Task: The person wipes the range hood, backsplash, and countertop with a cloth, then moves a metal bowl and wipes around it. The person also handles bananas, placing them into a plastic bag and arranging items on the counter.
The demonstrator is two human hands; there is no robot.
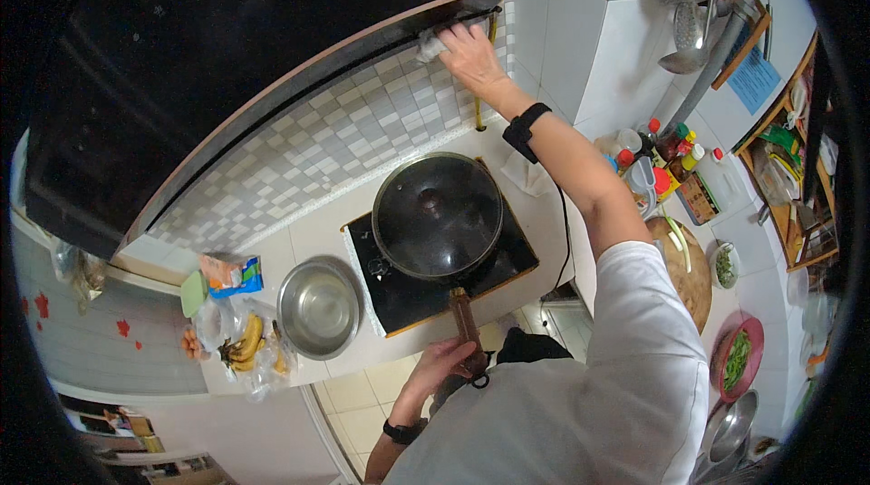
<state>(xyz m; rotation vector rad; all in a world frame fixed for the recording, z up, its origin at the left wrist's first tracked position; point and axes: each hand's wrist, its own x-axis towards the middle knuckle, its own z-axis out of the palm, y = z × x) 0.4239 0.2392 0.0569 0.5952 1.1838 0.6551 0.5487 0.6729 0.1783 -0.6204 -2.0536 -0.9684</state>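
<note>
My right hand (471,55) is raised to the lower edge of the black range hood (272,77), its fingers pressed on a crumpled whitish cloth or paper (429,47). Low in front of my body, my left hand (442,364) is around the brown handle (465,322) of a pan. A dark glass lid (438,213) with a central knob covers the pan, which stands on a black cooktop (401,305). Part of the handle's end is hidden by my left fingers.
Left of the cooktop are a steel bowl (320,308), bananas (247,342) and a blue-orange packet (231,274). To the right stand several sauce bottles (683,162), a round wooden board (690,281) with scallion and a pink bowl of greens (737,359). Ladles (686,43) hang above.
</note>
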